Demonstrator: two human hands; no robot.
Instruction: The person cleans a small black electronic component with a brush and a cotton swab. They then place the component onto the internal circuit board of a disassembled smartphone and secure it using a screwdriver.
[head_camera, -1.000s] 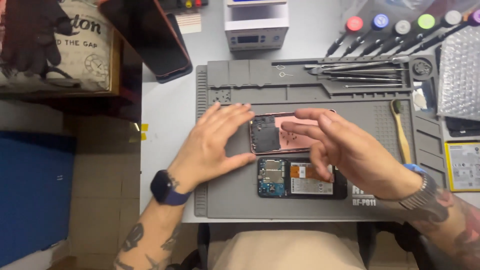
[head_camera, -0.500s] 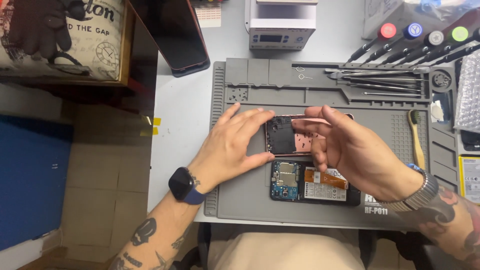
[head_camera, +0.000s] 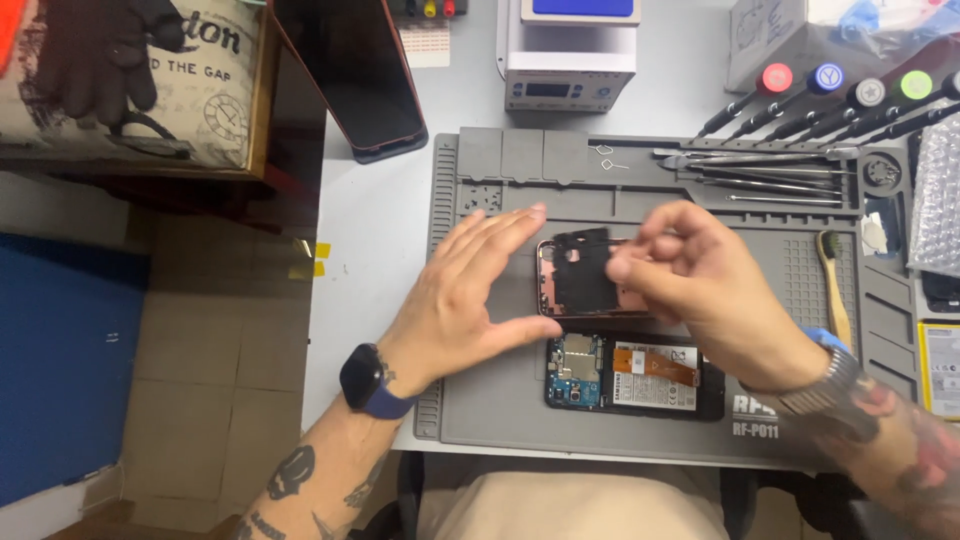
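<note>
Now our right hand (head_camera: 700, 285) has lifted the black plastic inner cover (head_camera: 583, 270) off the pink phone back shell (head_camera: 600, 290) at frame centre, pinching its right edge. Our left hand (head_camera: 465, 295), fingers spread, steadies the shell's left edge. Below lies the opened black phone with exposed circuit board (head_camera: 635, 372) on the grey silicone repair mat (head_camera: 500, 400), bare toward its lower left.

Bright, even overhead light; soft shadows; hands slightly blurred.
</note>
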